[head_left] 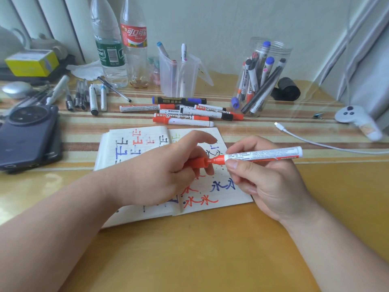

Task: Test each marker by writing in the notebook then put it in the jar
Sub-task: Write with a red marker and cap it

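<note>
While the marker (263, 154) hangs level over the notebook (130, 148), the right hand (265, 182) pinches its barrel and the left hand (166, 173) grips the cap (196, 163) at its tip; move the cap straight along the barrel, without twisting; the jar (261, 81) stands well behind on the counter (210, 249).
</note>
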The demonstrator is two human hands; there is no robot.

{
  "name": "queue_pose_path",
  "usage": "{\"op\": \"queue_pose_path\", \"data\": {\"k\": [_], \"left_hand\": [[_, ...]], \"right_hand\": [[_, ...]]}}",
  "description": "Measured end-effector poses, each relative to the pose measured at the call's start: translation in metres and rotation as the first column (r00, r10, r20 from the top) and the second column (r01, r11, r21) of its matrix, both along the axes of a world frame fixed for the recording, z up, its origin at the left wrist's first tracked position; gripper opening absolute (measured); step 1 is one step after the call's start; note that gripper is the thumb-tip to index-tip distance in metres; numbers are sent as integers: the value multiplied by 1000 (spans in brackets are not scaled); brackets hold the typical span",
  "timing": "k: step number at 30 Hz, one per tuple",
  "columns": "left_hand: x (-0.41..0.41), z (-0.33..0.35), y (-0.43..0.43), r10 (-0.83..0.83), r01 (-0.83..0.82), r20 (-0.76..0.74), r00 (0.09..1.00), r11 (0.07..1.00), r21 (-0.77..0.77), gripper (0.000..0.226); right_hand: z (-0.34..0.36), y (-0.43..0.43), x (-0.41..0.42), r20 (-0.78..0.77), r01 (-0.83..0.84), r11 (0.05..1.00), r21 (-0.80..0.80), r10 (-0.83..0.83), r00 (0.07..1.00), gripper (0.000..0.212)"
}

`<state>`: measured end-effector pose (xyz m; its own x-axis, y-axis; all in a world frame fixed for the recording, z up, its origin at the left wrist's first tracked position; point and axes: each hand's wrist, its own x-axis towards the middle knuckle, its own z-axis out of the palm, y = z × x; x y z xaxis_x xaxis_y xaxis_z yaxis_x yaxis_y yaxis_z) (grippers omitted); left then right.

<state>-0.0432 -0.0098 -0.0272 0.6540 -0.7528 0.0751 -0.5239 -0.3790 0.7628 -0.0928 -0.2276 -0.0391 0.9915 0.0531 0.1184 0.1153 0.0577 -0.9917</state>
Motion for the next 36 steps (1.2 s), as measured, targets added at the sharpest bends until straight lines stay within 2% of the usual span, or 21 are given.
{"op": "queue_pose_path", "data": {"k": [3,6,8,12,16,21,26,29,33,36], "left_hand": [[1,-3,-2,44,-42,33,998,997,-66,43],[2,-4,-5,157,-165,-55,986,963,-213,22],[4,-3,-6,184,-216,-145,972,945,-246,13],[6,-2,-5,172,-231,-201,964,918,-322,10],[1,1,-9,146,-266,-311,939,882,-389,24],[1,-4,-13,197,-305,-308,931,883,-358,22],[0,-11,-11,286,-316,-165,944,927,-202,11],[-3,-12,-11,305,-325,-121,945,920,-219,14],[-3,-14,-7,288,-331,-189,939,907,-262,14],[1,-13,-6,268,-306,-170,948,916,-259,13]], "right_hand": [[-1,0,1,-29,-86,996,36,87,996,25],[1,-2,4,-66,-98,984,149,109,992,42],[2,-2,4,-73,-75,981,182,89,993,37],[3,-2,2,-54,-69,970,232,84,995,8],[3,0,3,-53,-78,962,260,95,994,18],[2,-2,6,-110,-84,966,246,113,987,25],[3,2,7,-194,-42,983,178,77,978,21],[8,3,8,-193,-47,983,175,81,978,21],[10,7,7,-198,-54,986,158,85,977,22],[9,13,6,-184,17,990,137,9,983,24]]}}
